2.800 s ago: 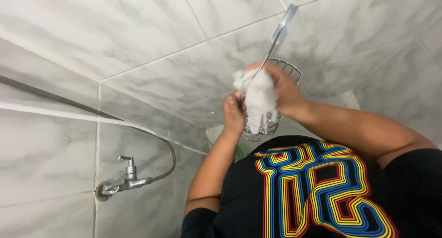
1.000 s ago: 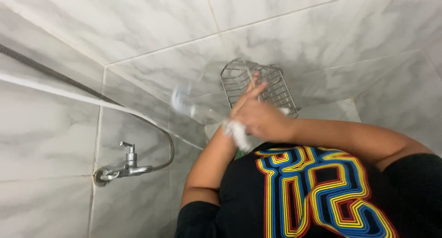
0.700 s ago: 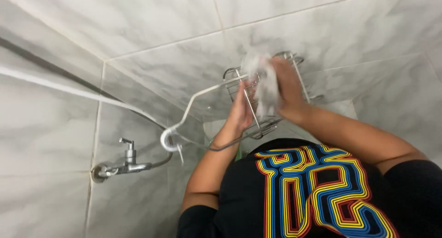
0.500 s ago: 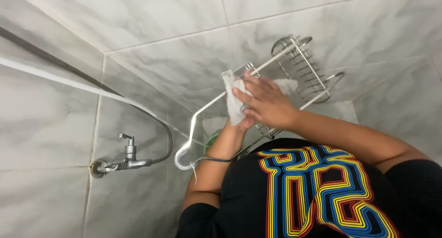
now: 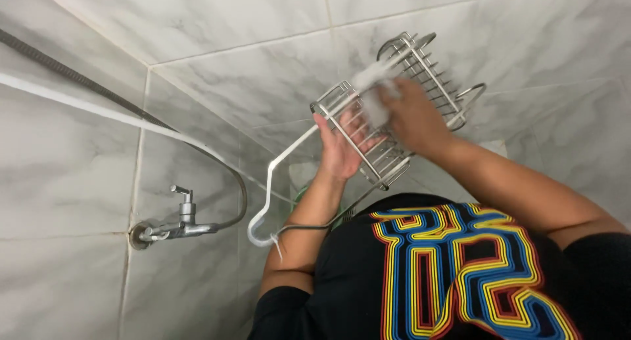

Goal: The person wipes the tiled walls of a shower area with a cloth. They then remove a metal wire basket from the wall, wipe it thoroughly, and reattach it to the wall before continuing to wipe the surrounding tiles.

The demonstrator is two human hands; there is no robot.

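Metal rack: shiny wire rack [image 5: 394,110], held up in the air in front of the tiled wall, tilted, one end higher than the other.
Left hand: left hand [image 5: 342,146] is under the low end of the rack, palm up against the wires, fingers spread apart and bent around them to hold it.
Right hand: right hand [image 5: 414,116] lies on top of the rack, fingers pressed together on a white cloth [image 5: 374,93].
Cloth: small and white, bunched up, touching the rack's wires near the middle. It looks blurry, so its shape is hard to tell.
White bar: a long white bar [image 5: 279,182] slants down from the rack's low end to a curved hook at the bottom. It may be part of the rack, but that is hard to see.
Tap: silver tap [image 5: 174,225] sticks out of the wall on the left, well apart from the hands.
Hose: grey hose [image 5: 125,110] runs from the top left across the wall and curls down to the tap.
Wall: white and grey marble tiles [image 5: 243,70] all around, meeting in a corner.
Shirt: black shirt [image 5: 453,274] with bright striped shapes in yellow, red and blue, low in the view.
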